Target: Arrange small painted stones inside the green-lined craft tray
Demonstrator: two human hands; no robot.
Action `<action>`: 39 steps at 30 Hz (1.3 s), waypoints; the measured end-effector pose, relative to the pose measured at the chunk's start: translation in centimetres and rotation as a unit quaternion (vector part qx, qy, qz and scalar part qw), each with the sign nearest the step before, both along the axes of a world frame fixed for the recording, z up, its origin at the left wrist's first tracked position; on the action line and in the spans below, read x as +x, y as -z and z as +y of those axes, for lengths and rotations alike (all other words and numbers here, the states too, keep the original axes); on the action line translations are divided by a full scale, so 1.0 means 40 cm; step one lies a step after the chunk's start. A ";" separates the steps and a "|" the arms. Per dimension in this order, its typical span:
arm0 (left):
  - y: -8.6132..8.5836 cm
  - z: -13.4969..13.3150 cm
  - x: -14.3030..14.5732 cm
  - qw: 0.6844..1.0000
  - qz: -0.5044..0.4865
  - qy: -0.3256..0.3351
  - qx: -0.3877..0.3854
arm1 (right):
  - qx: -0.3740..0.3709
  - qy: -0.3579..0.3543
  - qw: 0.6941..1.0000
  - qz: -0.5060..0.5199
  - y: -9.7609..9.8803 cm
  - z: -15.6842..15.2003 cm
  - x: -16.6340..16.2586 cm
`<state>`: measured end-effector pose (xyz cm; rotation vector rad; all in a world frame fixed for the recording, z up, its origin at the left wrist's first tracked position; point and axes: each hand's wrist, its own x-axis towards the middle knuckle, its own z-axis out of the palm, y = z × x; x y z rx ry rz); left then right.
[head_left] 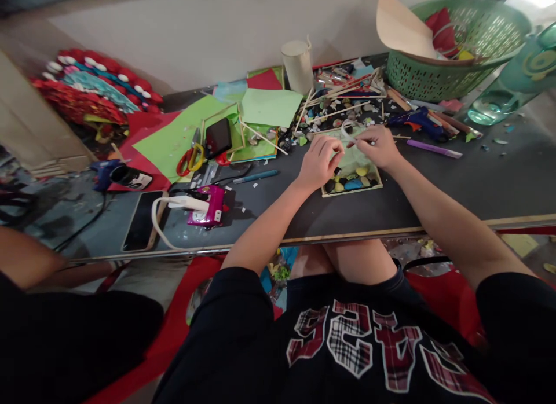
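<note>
My right hand (379,148) pinches a thin, curled whitish strip (346,128) between thumb and fingers. It hovers above the far right part of a small framed panel (372,187), which has coloured stones along its near side. Opposite it, my left hand (320,162) is over the panel's left side, fingers curled and thumb near the fingertips. Whatever might be between those fingertips is too small to make out. Within the frame, a blue stone (353,184) lies among yellow and black ones. Both hands cover part of the panel's middle.
Loose stones and thin sticks (343,97) lie behind the panel. A blue glue gun (419,124), purple stick (434,149), green basket (434,74) and bottle (499,85) are rightward. Scissors (190,160), a pen (255,177), power adapter (207,207) and phone (145,220) lie leftward, near another person's arm (26,256).
</note>
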<state>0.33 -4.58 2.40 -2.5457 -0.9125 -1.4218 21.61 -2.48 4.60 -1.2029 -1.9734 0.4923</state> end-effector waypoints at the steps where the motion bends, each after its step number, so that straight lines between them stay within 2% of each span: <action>1: 0.003 0.007 -0.002 0.999 -0.006 0.000 -0.044 | 0.030 -0.007 0.998 -0.048 0.003 -0.002 -0.001; 3: 0.012 0.024 -0.009 0.993 -0.015 0.003 -0.113 | 0.068 -0.021 0.990 -0.124 0.006 -0.013 -0.015; 5: 0.024 0.040 -0.015 0.988 -0.026 0.006 -0.152 | 0.080 -0.030 0.985 -0.153 0.009 -0.024 -0.034; 10: 0.042 0.057 -0.018 0.983 -0.033 0.006 -0.181 | 0.093 0.002 0.994 -0.055 0.007 -0.029 -0.050; 14: 0.042 0.057 -0.018 0.981 -0.014 0.018 -0.194 | 0.089 -0.009 0.996 -0.007 -0.002 -0.024 -0.041; 24: 0.060 0.064 -0.016 0.974 -0.044 0.039 -0.219 | 0.092 -0.013 0.996 -0.015 0.013 -0.007 -0.043; 28: 0.075 0.086 -0.028 0.969 -0.079 -0.012 -0.235 | 0.114 -0.016 0.993 -0.007 0.011 -0.008 -0.043; 34: 0.062 0.112 -0.088 0.969 -0.107 -0.120 -0.190 | 0.112 0.013 0.994 0.001 0.010 -0.011 -0.037; 39: 0.040 0.096 -0.087 0.966 -0.141 -0.138 -0.168 | 0.112 0.026 0.993 -0.001 0.014 -0.006 -0.037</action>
